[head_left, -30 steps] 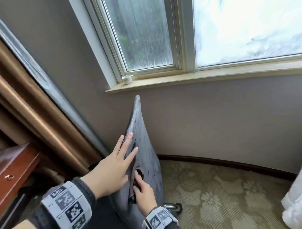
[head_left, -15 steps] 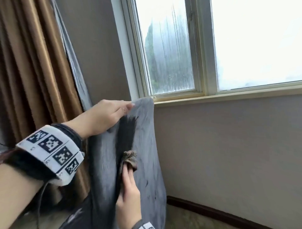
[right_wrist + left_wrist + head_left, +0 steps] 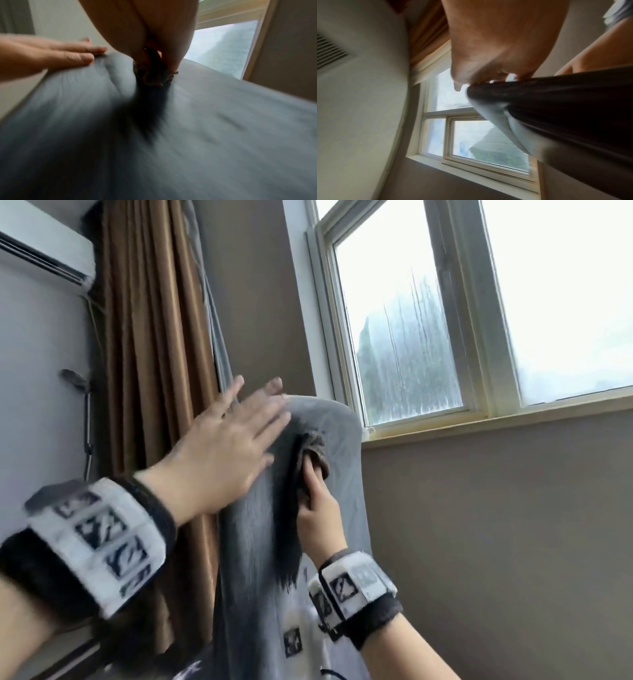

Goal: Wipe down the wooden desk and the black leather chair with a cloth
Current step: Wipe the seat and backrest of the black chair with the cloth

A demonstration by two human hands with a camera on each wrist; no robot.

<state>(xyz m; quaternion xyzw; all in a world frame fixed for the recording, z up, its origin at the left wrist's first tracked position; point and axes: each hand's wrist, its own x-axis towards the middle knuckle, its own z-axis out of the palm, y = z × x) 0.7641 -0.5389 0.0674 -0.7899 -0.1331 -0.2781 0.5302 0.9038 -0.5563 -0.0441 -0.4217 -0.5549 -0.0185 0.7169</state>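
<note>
Window light and a brown curtain (image 3: pixel 154 344) fill the corner behind the chair (image 3: pixel 339 446) in the head view, with an air conditioner (image 3: pixel 44 254) high on the wall. The left hand (image 3: pixel 227 446) lies flat against the chair's upper back, fingers straight and spread, steadying it. The right hand (image 3: pixel 317 508) presses a bunched brown cloth (image 3: pixel 313 451) against the leather just below the top edge, fingers curled onto the cloth. A dark streak runs down the dull grey surface under the cloth, so only 1 narrow strip looks cleaned.

From the left wrist, the palm sits on the chair's dark edge (image 3: pixel 556 102), the window (image 3: pixel 488 142) beyond; how the fingers lie here is too blurred to tell.

From the right wrist, the fingers (image 3: pixel 173 40) pinch the cloth (image 3: pixel 154 75) onto the chair back (image 3: pixel 223 121), the dark streak trailing toward the camera, and the left hand's straight fingers (image 3: pixel 75 54) rest near the top edge.

Most of the chair back appears left to wipe. The desk is not in view, so its state cannot be judged.
</note>
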